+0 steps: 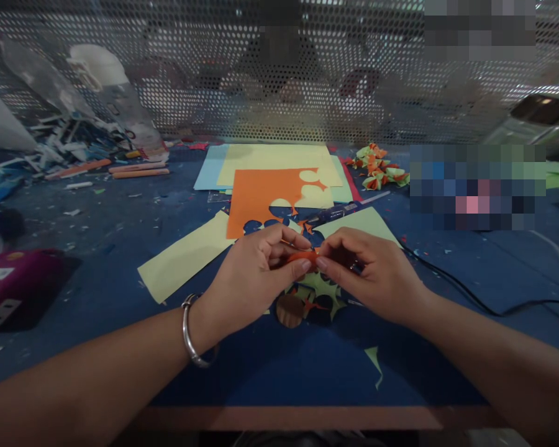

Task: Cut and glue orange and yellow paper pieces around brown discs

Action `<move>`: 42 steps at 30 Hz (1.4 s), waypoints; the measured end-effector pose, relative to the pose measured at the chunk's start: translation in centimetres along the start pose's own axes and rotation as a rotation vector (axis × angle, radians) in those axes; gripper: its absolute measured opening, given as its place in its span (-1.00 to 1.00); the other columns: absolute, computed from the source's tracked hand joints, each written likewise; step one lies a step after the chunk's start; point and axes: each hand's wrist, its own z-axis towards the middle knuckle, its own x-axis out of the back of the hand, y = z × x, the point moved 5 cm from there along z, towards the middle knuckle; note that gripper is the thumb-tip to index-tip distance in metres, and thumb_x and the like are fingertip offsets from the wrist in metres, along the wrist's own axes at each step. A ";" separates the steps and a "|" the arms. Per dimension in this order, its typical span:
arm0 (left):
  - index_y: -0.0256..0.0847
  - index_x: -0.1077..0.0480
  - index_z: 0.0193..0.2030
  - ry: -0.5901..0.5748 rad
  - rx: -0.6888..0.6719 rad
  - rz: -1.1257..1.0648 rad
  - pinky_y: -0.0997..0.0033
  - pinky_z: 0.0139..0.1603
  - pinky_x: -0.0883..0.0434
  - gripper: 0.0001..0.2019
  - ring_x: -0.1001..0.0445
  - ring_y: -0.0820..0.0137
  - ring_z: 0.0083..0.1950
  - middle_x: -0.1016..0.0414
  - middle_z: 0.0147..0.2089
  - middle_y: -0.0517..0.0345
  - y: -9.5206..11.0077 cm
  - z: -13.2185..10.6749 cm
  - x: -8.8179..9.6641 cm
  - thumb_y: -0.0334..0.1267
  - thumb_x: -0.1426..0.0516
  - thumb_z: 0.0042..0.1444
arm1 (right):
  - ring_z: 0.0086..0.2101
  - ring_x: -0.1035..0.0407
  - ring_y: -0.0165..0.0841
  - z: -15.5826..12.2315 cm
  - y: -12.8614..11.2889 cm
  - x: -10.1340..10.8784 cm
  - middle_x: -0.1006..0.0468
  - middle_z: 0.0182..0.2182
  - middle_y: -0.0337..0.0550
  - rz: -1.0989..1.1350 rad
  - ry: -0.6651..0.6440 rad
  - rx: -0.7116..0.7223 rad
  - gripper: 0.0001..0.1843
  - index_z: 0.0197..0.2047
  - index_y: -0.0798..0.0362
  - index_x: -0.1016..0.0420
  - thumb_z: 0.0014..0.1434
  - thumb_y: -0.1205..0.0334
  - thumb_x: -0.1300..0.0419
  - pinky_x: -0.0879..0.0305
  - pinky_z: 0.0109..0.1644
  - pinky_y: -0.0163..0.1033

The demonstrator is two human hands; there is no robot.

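Observation:
Between my two hands is a small orange paper piece [302, 256], folded or curled. My left hand [263, 257], with a silver bangle at the wrist, pinches its left side between thumb and fingers. The thumb and fingertips of my right hand [372, 267] close on its right end. Just beyond lies an orange paper sheet [256, 192] with rounded cut-outs along its right and lower edges. Below my fingers are pale green paper scraps [328, 292] and a round brown disc [289, 310]. A dark blue pen-shaped tool [333, 213] rests behind my hands.
Yellow sheets [279, 155] lie at the back before a perforated metal panel [205, 105]. Crumpled orange and green paper pieces [377, 164] sit at back right. A bottle [125, 99] stands back left, a magenta power strip [18, 279] at left. A black cable [461, 292] crosses the right side.

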 end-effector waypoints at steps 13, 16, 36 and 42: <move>-0.15 -0.38 -0.06 -0.022 -0.026 0.051 0.45 -0.21 -0.52 -0.80 -0.65 0.37 -0.23 -0.64 -0.31 0.19 0.2 0.0 -0.1 -0.27 -0.25 0.20 | -0.45 -0.36 -0.50 -0.2 -0.1 -0.1 -0.49 -0.39 -0.25 0.041 0.017 0.001 -0.91 -0.18 0.08 -0.48 0.29 0.24 -0.22 -0.29 -0.39 -0.38; -0.10 -0.32 -0.04 -0.057 -0.035 0.046 0.48 -0.25 -0.51 -0.78 -0.65 0.38 -0.24 -0.63 -0.33 0.25 0.1 -0.2 -0.4 -0.27 -0.23 0.22 | -0.46 -0.32 -0.51 -0.2 -0.3 -0.2 -0.47 -0.39 -0.25 0.032 0.004 0.047 -0.92 -0.21 0.08 -0.51 0.29 0.27 -0.20 -0.24 -0.40 -0.38; -0.12 -0.31 -0.11 -0.085 -0.130 0.283 0.53 -0.35 -0.36 -0.90 -0.53 0.47 -0.35 -0.52 -0.37 0.29 1.6 -0.8 -0.5 -0.29 -0.15 0.27 | -0.51 -0.18 -0.49 -0.4 -0.4 -0.5 -0.36 -0.47 -0.29 0.045 -0.107 -0.034 -0.84 -0.30 0.08 -0.43 0.29 0.19 -0.17 -0.11 -0.44 -0.34; -0.10 -0.30 -0.08 -0.091 -0.127 0.318 0.48 -0.31 -0.38 -0.90 -0.56 0.43 -0.33 -0.55 -0.33 0.28 1.6 -1.1 -0.8 -0.34 -0.11 0.29 | -0.52 -0.13 -0.50 -0.2 -0.9 -0.5 -0.26 -0.53 -0.33 -0.035 -0.063 0.023 -0.81 -0.43 0.06 -0.32 0.23 0.28 -0.16 -0.07 -0.44 -0.33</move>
